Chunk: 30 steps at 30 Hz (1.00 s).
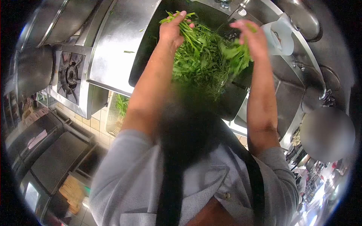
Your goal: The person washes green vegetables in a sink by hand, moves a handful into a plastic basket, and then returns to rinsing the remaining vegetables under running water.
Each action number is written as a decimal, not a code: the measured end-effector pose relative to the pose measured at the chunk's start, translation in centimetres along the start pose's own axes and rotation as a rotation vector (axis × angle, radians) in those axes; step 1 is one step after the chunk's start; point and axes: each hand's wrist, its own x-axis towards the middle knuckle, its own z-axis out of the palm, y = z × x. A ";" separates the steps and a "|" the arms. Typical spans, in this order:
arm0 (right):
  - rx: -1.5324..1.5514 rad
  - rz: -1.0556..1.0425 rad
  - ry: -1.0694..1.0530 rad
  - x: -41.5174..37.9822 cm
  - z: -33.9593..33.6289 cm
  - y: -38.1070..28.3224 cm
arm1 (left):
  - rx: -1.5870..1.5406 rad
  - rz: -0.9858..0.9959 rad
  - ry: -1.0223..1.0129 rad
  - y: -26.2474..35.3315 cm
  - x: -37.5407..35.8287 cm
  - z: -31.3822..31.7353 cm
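My left hand (172, 31) is closed around the stems of a bunch of leafy greens (192, 35) over the sink. Their leaves hang down to the right, into a heap of the same greens (205, 66). On the right, my right hand (253, 40) is closed on a smaller clump of greens (238, 56), somewhat smeared by motion. The heap lies in a dark sink basin (145, 62); a dark blur covers its near part.
A steel counter (117, 41) with leaf scraps adjoins the basin's left side. Right of my right hand is a translucent white pitcher (284, 35), near a faucet (239, 9). A gas burner (71, 73) stands at far left; below the counter is a basket (113, 116) with greens.
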 end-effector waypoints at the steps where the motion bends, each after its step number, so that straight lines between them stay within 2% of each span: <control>1: -0.010 0.065 -0.139 -0.7 1.6 -0.4 | -0.018 -0.020 -0.016 -0.5 0.1 0.5; 3: -0.036 0.020 -0.215 -1.5 4.9 2.0 | -0.002 -0.087 -0.084 -1.0 -0.4 1.8; 5: -0.193 0.113 -0.387 -2.0 6.7 2.5 | -0.065 -0.082 -0.132 -2.2 -0.2 2.7; 6: -0.192 0.112 -0.387 -1.9 6.6 2.7 | -0.005 -0.069 -0.120 -2.3 -0.5 3.1; 8: -0.125 0.238 -0.470 -1.7 6.1 3.2 | 0.013 -0.053 -0.156 -2.1 0.1 2.8; 9: -0.126 0.240 -0.469 -1.8 5.7 2.9 | 0.029 -0.038 -0.193 -1.9 0.5 2.6; 11: -0.223 0.218 -0.357 -2.3 4.2 2.2 | 0.046 -0.052 -0.130 -1.4 1.2 2.2; 13: -0.262 0.204 -0.329 -2.6 2.5 1.8 | 0.205 0.036 -0.048 -0.8 4.1 -0.5; 15: -0.331 0.236 -0.292 -2.6 0.5 2.5 | 0.449 0.327 -0.169 -1.1 7.4 -5.2; 16: -0.315 0.275 -0.283 -2.6 -0.3 2.2 | 0.520 0.061 -0.066 0.0 7.1 -5.8; 17: -0.315 0.275 -0.281 -2.8 -0.7 2.7 | 0.520 0.061 -0.068 -0.2 6.7 -5.6; 19: -0.313 0.280 -0.145 -2.9 -0.8 3.8 | 1.158 -0.404 0.073 0.1 3.7 -3.8; 21: -0.296 0.291 -0.126 -3.0 0.1 3.9 | 1.288 -0.537 -0.270 -0.3 -0.3 -1.1; 23: -0.285 0.307 -0.112 -3.4 0.9 3.5 | 1.209 -0.499 -0.299 -2.4 -2.3 1.4; 24: -0.215 0.338 -0.187 -3.5 1.1 2.9 | 1.207 -0.501 -0.296 -3.5 -1.9 1.8; 25: -0.144 0.368 -0.260 -3.6 1.2 2.6 | 0.873 -0.488 -0.383 -4.6 -1.1 1.9; 26: -0.058 0.370 -0.221 -3.7 1.5 3.6 | 0.540 -0.466 -0.461 -5.5 -0.5 1.8; 27: -0.060 0.373 -0.219 -3.9 1.3 3.3 | 0.538 -0.469 -0.462 -5.5 -0.5 2.3; 29: 0.266 0.484 -0.329 -3.9 0.6 2.1 | 0.188 -0.334 -0.742 -4.6 -0.5 4.3; 30: 0.268 0.480 -0.329 -3.4 0.4 2.6 | 0.132 -0.347 -0.731 -4.3 -0.4 4.7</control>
